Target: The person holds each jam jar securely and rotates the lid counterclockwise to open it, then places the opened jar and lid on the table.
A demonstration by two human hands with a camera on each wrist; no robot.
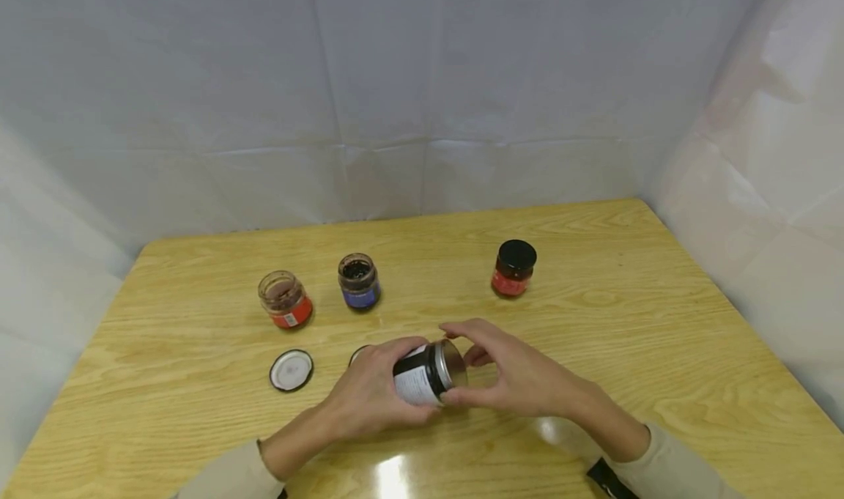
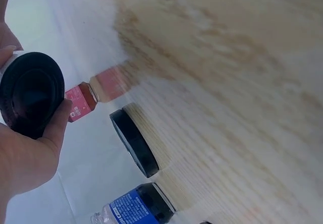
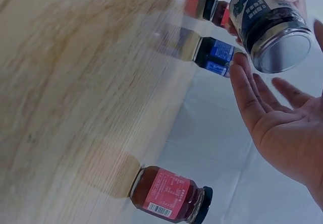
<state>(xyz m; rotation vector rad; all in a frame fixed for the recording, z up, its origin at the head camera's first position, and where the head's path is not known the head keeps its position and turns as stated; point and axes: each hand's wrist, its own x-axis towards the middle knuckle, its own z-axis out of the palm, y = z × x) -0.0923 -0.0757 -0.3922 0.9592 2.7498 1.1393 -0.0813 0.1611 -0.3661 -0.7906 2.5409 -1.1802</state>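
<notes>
My left hand [image 1: 372,389] grips a dark jar [image 1: 415,378] with a white label, tilted on its side above the table, its silver lid [image 3: 282,50] toward the right. The left wrist view shows the jar's dark round base facing the camera. Around the lid, my right hand [image 1: 511,371] has its thumb and fingers spread. Its fingers look mostly straight in the right wrist view, with fingertips close to the lid's rim; whether they touch it I cannot tell. A loose lid [image 2: 135,142] lies on the table, partly hidden behind my left hand in the head view.
An uncapped jar with a red label [image 1: 286,301] and an uncapped jar with a blue label [image 1: 360,283] stand at the left back. Another lid [image 1: 291,370] lies white side up. A black-capped red jar [image 1: 514,268] stands back right. White sheeting [image 1: 395,103] surrounds the wooden table [image 1: 659,323].
</notes>
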